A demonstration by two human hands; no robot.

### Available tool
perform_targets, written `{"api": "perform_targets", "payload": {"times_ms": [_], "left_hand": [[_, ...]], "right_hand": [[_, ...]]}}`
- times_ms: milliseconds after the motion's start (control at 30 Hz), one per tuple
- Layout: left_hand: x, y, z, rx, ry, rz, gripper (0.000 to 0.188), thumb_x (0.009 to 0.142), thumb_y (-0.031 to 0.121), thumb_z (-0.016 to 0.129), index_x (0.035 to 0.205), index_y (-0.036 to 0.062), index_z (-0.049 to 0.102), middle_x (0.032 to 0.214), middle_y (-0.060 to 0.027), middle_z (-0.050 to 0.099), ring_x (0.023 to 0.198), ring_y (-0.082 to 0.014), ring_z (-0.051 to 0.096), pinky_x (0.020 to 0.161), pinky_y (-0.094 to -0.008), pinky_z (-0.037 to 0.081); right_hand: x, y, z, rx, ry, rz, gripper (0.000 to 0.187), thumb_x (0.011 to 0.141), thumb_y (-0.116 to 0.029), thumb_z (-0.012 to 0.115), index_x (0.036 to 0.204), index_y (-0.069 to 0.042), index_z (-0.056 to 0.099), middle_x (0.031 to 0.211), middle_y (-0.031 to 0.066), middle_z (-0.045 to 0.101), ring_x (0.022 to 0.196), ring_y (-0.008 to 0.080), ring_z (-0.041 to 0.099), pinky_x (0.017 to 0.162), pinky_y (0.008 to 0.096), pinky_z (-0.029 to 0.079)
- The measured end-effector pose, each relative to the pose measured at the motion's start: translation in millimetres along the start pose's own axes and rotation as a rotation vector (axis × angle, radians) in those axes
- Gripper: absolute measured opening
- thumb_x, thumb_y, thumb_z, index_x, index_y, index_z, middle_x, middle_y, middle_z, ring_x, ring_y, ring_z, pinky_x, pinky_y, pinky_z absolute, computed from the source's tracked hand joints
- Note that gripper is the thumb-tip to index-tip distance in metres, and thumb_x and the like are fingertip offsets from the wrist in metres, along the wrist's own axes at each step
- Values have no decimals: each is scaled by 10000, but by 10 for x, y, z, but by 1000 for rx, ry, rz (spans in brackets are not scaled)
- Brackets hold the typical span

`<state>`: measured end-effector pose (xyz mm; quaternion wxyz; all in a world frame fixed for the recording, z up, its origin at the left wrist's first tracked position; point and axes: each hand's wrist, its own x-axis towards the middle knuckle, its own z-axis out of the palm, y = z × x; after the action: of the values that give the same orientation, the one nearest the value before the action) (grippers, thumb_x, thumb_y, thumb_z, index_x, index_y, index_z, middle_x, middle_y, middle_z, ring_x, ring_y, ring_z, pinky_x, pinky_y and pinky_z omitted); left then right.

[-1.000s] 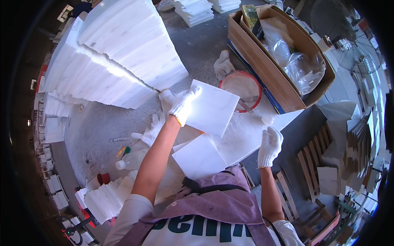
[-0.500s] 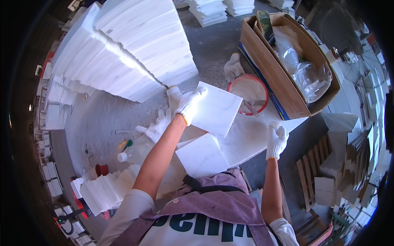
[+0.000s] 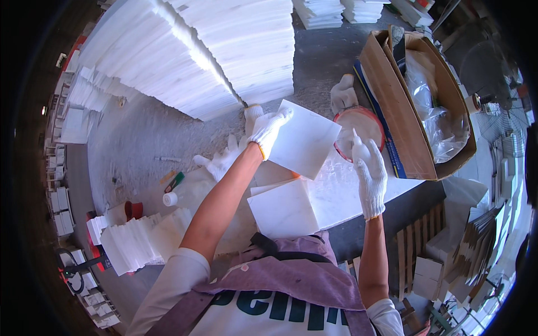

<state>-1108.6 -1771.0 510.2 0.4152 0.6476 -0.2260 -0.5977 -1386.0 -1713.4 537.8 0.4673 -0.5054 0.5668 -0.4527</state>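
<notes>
The right hand [image 3: 370, 173] has risen from near the worktop's [image 3: 343, 196] front edge to the red-rimmed tub [image 3: 383, 133], now within its reach, its grip impossible to tell, while the left hand [image 3: 268, 133] pinches the white tile [image 3: 309, 139] over the worktop and a cardboard box [image 3: 392, 106] crowds the tub's right side.

there are two hands, one left hand [image 3: 270, 131] and one right hand [image 3: 370, 176], with one square tile [image 3: 310, 140] held and at least two lower tiles [image 3: 283, 210]. i count one red-rimmed bowl [image 3: 383, 127], one cardboard box [image 3: 393, 103], one plastic bottle [image 3: 188, 196] and two tall slab stacks [image 3: 255, 53]. one spare glove [image 3: 343, 96] sits by the bowl; near the left hand lie perhaps one, perhaps two loose gloves [image 3: 221, 162], partly hidden.
</notes>
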Motion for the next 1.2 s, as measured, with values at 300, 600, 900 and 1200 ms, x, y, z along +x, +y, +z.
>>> {"api": "perform_targets", "payload": {"times_ms": [300,600,900,1200], "left_hand": [[41,-36,-33,23,75,-9,354,896,318,662,1093,23,655,975,-41,624,865,-129,577,745,-292,482],[114,-104,-63,-23,52,-58,371,887,337,673,1088,25,656,985,-57,633,872,-138,590,737,-303,498],[116,-117,-62,-46,46,-77,371,888,342,674,1065,17,655,950,-57,640,825,-147,607,698,-307,511],[120,-125,-41,25,59,-52,486,847,393,698,1099,-19,640,970,-64,634,858,-150,571,735,-312,464]], "right_hand": [[396,-146,330,-49,-179,24,512,868,-270,709,1281,-2,567,1149,152,651,1005,198,621,832,296,513],[615,17,483,-96,-266,-64,553,878,-406,662,1271,-25,584,1034,74,655,843,115,610,680,215,518],[686,47,543,-68,-292,10,553,857,-404,680,1242,-14,606,1027,73,662,850,111,619,682,212,512],[731,4,580,-41,-274,130,487,856,-264,706,1215,49,606,1037,123,685,868,157,648,745,250,525]]}}
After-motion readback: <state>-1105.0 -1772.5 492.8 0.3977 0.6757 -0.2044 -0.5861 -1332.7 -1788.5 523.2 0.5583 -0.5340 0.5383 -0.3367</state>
